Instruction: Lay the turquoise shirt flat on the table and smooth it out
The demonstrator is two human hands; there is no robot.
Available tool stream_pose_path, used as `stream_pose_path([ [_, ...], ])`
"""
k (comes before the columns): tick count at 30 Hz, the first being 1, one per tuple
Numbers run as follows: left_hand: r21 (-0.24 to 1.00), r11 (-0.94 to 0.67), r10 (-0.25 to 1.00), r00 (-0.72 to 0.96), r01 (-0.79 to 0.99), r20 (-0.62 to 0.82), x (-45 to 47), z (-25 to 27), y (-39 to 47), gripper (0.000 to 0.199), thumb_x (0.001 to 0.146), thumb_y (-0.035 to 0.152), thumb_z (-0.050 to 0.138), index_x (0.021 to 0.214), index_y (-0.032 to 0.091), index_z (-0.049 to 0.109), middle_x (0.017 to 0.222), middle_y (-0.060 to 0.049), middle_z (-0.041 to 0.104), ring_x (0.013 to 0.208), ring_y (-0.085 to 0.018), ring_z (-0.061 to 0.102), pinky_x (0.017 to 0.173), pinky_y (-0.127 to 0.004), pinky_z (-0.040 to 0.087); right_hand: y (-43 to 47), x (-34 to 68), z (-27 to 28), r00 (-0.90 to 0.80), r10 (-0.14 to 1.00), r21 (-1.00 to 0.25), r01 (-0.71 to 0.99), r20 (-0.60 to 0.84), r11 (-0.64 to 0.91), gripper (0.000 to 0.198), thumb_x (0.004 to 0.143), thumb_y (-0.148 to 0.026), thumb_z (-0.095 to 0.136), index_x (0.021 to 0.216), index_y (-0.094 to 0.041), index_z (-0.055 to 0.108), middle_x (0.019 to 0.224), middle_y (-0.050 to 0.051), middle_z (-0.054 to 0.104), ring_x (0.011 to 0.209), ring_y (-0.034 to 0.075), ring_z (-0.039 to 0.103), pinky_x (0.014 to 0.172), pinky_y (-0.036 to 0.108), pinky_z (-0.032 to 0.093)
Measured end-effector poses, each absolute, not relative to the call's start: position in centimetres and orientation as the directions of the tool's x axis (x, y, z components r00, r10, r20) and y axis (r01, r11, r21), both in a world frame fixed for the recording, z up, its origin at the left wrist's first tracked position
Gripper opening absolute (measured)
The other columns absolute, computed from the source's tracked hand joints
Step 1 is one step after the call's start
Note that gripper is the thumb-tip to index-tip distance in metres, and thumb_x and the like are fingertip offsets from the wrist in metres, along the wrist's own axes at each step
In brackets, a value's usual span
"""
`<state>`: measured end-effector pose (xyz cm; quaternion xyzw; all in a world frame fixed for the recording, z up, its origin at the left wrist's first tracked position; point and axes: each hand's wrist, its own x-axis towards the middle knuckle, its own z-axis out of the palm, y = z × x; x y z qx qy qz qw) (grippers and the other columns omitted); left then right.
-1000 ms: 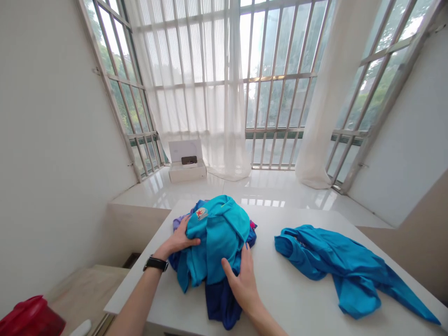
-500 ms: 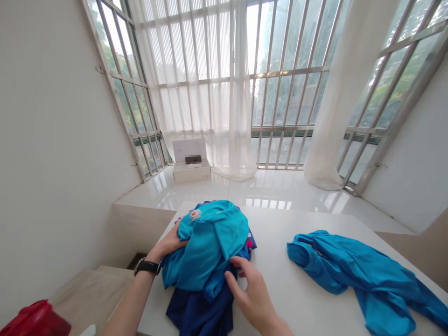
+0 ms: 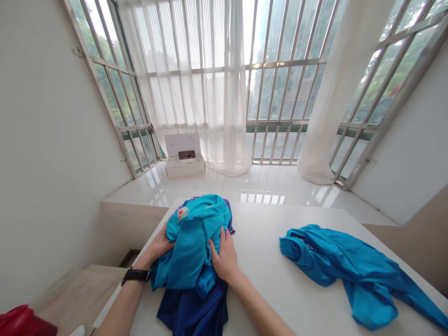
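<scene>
Head view: both my hands were on the turquoise top (image 3: pixel 185 247), bunched on the left part of the white table (image 3: pixel 259 275). Left hand (image 3: pixel 159 243) pressed its left side, thumb in front, fingertips partly hidden by cloth; can't tell how far that grip was closed. Right hand (image 3: pixel 225 257) was half open against the right side, thumb spread from the fingers; can't tell if any cloth was pinched. Badge (image 3: pixel 182 213) faced up near the top's far left. Navy cloth (image 3: pixel 194 310) stuck out below, toward me; a bit of purple cloth (image 3: pixel 228 205) showed behind. Blue garment (image 3: pixel 339 263) lay apart on the right, sleeve trailing toward the near right corner. Black watch (image 3: pixel 135 275) on my left wrist. Box (image 3: pixel 185 167) stood on the sill (image 3: pixel 276 182), lid up, phone (image 3: pixel 186 155) propped in front of the lid.
</scene>
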<state>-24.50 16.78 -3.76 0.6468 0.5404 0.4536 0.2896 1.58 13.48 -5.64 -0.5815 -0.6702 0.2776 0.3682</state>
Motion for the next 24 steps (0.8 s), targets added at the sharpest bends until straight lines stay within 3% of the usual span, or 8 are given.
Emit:
stream_pose_path([
  [3, 0.860, -0.324, 0.946, 0.112, 0.395, 0.305, -24.7, -3.5, 17.0, 0.096, 0.068, 0.051, 0.082, 0.150, 0.022, 0.040, 0.153, -0.014, 0.044, 0.141, -0.037, 0.040, 0.117, -0.055, 0.033, 13.5, 1.7, -5.2, -0.087, 0.986, -0.784, 0.598, 0.142, 0.166, 0.082, 0.095, -0.059, 0.041, 0.155, -0.006, 0.027, 0.159, 0.024, 0.031, 0.149, 0.037, 0.027, 0.120, 0.053, 0.029],
  [7, 0.827, -0.301, 0.936, -0.019, 0.475, 0.351, -24.6, -3.0, 16.1, 0.101, 0.062, 0.055, 0.083, 0.148, 0.020, 0.043, 0.151, -0.016, 0.045, 0.141, -0.040, 0.038, 0.118, -0.055, 0.031, 12.4, 4.1, -4.4, -0.133, 0.977, -0.783, 0.584, 0.166, 0.213, 0.081, 0.092, -0.059, 0.049, 0.156, -0.014, 0.028, 0.164, 0.019, 0.021, 0.150, 0.035, 0.025, 0.119, 0.050, 0.032],
  [9, 0.773, -0.301, 0.918, -0.050, 0.558, 0.393, -24.3, -2.4, 14.8, 0.099, 0.065, 0.055, 0.080, 0.148, 0.021, 0.039, 0.154, -0.016, 0.041, 0.143, -0.040, 0.034, 0.119, -0.056, 0.028, 11.3, 7.1, -3.7, -0.150, 0.944, -0.710, 0.627, 0.292, 0.320, 0.072, 0.092, -0.056, 0.052, 0.153, -0.020, 0.036, 0.164, 0.015, 0.020, 0.150, 0.032, 0.026, 0.118, 0.049, 0.034],
  [12, 0.681, -0.315, 0.888, -0.047, 0.661, 0.457, -23.3, -1.9, 12.3, 0.091, 0.080, 0.052, 0.069, 0.154, 0.024, 0.026, 0.159, -0.014, 0.029, 0.147, -0.036, 0.027, 0.120, -0.055, 0.024, 9.2, 14.5, -2.9, -0.087, 0.825, -0.477, 0.781, 0.558, 0.404, 0.044, 0.095, -0.046, 0.048, 0.132, -0.024, 0.059, 0.155, 0.012, 0.039, 0.147, 0.030, 0.030, 0.117, 0.052, 0.032],
  [15, 0.652, -0.311, 0.873, -0.063, 0.692, 0.483, -21.9, -2.3, 10.2, 0.079, 0.090, 0.049, 0.057, 0.155, 0.025, 0.019, 0.160, -0.014, 0.027, 0.148, -0.033, 0.025, 0.121, -0.054, 0.023, 7.1, 23.9, -3.5, 0.119, 0.717, -0.341, 0.924, 0.687, 0.174, 0.045, 0.093, -0.048, 0.045, 0.122, -0.019, 0.064, 0.142, 0.017, 0.052, 0.143, 0.035, 0.034, 0.115, 0.056, 0.032],
  [19, 0.649, -0.275, 0.817, -0.184, 0.709, 0.547, -19.7, -2.8, 7.9, 0.055, 0.098, 0.041, 0.042, 0.149, 0.024, 0.031, 0.154, -0.014, 0.036, 0.147, -0.032, 0.027, 0.121, -0.055, 0.022, 4.7, 33.0, -6.7, 0.399, 0.773, -0.313, 0.910, 0.493, -0.270, 0.074, 0.085, -0.061, 0.040, 0.141, -0.013, 0.048, 0.148, 0.022, 0.045, 0.140, 0.042, 0.035, 0.109, 0.062, 0.034],
  [21, 0.625, -0.269, 0.754, -0.243, 0.733, 0.610, -18.5, -2.5, 6.4, 0.049, 0.099, 0.037, 0.037, 0.146, 0.021, 0.036, 0.151, -0.017, 0.038, 0.145, -0.034, 0.030, 0.120, -0.056, 0.024, 3.6, 34.6, -8.3, 0.454, 0.813, -0.312, 0.882, 0.365, -0.353, 0.082, 0.082, -0.064, 0.040, 0.143, -0.011, 0.046, 0.147, 0.023, 0.047, 0.135, 0.042, 0.043, 0.106, 0.059, 0.038],
  [24, 0.551, -0.303, 0.633, -0.268, 0.777, 0.726, -16.1, -1.2, 3.0, 0.045, 0.099, 0.033, 0.036, 0.142, 0.019, 0.041, 0.150, -0.018, 0.037, 0.144, -0.035, 0.029, 0.119, -0.058, 0.023, 2.5, 33.9, -9.0, 0.419, 0.840, -0.310, 0.895, 0.344, -0.320, 0.077, 0.085, -0.059, 0.039, 0.142, -0.008, 0.047, 0.139, 0.021, 0.055, 0.128, 0.040, 0.048, 0.104, 0.053, 0.040],
])
